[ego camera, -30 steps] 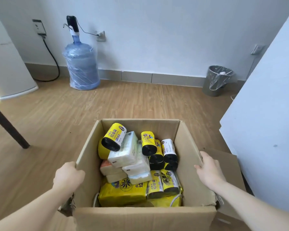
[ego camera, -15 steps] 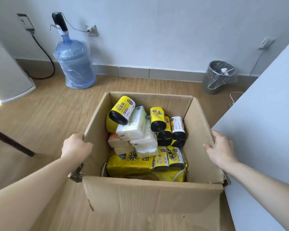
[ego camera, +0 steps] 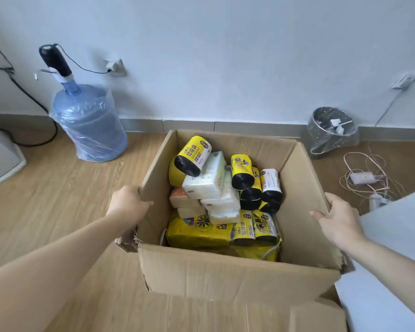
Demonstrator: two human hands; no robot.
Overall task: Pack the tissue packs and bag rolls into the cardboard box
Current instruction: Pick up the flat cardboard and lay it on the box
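Observation:
An open cardboard box [ego camera: 225,276] stands in front of me, its flaps folded out. Inside lie several yellow-and-black bag rolls [ego camera: 193,155] and white tissue packs [ego camera: 207,179], piled loosely, with a large yellow tissue pack [ego camera: 197,232] at the front. My left hand [ego camera: 127,204] grips the top edge of the box's left wall. My right hand [ego camera: 337,220] grips the top edge of the right wall. Both forearms reach in from the bottom corners.
A blue water jug [ego camera: 89,123] with a pump stands by the wall at the left. A wire bin [ego camera: 332,130] lined with plastic sits at the right, with tangled cables [ego camera: 367,178] on the wooden floor. A white surface [ego camera: 393,236] borders the box at the right.
The box has risen and moved farther from me, toward the wall, with both hands holding its side walls. The front flap now hangs in full view.

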